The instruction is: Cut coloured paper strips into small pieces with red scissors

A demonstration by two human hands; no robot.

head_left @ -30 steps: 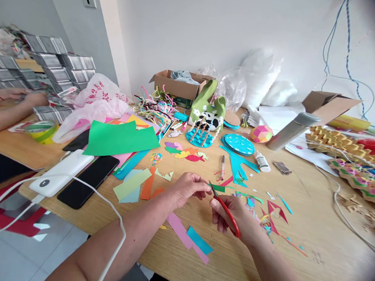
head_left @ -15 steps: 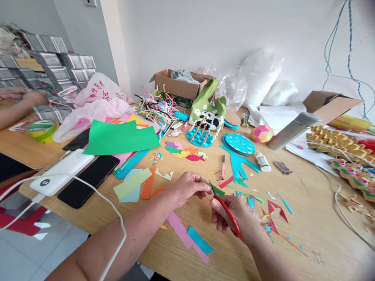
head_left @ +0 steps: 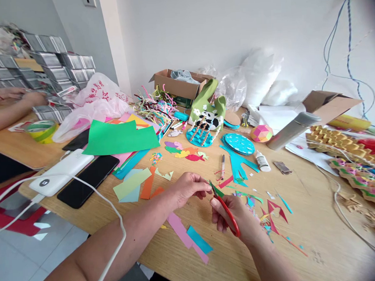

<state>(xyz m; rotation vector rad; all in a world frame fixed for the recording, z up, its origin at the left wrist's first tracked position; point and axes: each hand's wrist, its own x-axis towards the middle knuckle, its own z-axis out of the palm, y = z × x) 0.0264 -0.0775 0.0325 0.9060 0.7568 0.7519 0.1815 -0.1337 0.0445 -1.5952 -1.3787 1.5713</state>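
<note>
My left hand (head_left: pixel 190 190) is closed in a pinch at the tips of the scissors, on a small piece of green paper (head_left: pixel 220 192) that is mostly hidden by fingers and blades. Wrapped in my right hand (head_left: pixel 243 213) are red-handled scissors (head_left: pixel 233 222), their blades pointing up and left against the paper. Beyond my hands lie several colored paper fish (head_left: pixel 195 158). To the right of the scissors are cut paper scraps (head_left: pixel 273 224). Pink strips (head_left: pixel 179 230) and a blue strip (head_left: pixel 199 240) lie below my left hand.
A green sheet (head_left: pixel 120 136) tops a paper stack at left, near a black phone (head_left: pixel 88 182) and white power bank (head_left: pixel 62 171). A white cable (head_left: pixel 121 221) crosses over my left forearm. A glue bottle (head_left: pixel 263 161) and grey flask (head_left: pixel 291 132) lie right. Another person's hands (head_left: pixel 34 99) are at far left.
My left fingertips have shifted slightly, and the bit of green that showed at them is now hidden. The scissors stay almost in the same place.
</note>
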